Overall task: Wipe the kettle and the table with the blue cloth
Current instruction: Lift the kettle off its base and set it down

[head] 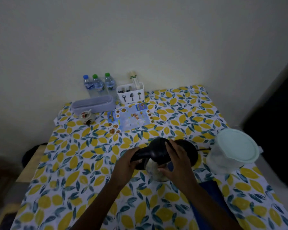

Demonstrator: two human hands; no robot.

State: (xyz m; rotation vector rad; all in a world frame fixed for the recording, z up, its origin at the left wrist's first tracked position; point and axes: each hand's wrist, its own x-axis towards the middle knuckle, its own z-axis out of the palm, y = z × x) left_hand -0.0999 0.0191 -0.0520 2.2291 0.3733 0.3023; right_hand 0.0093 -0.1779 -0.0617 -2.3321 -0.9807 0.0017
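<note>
Upright, cutlery (129, 88) in white caddy (130, 94)

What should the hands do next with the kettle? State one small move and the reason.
Probably free the right hand and pick up the blue cloth: both hands grip the kettle, and the cloth lies unused on the table under the right forearm.

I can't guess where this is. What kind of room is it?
Probably a home kitchen or dining corner: a lemon-print table against a wall, holding a cutlery holder, water bottles and a kettle held by both hands.
</note>
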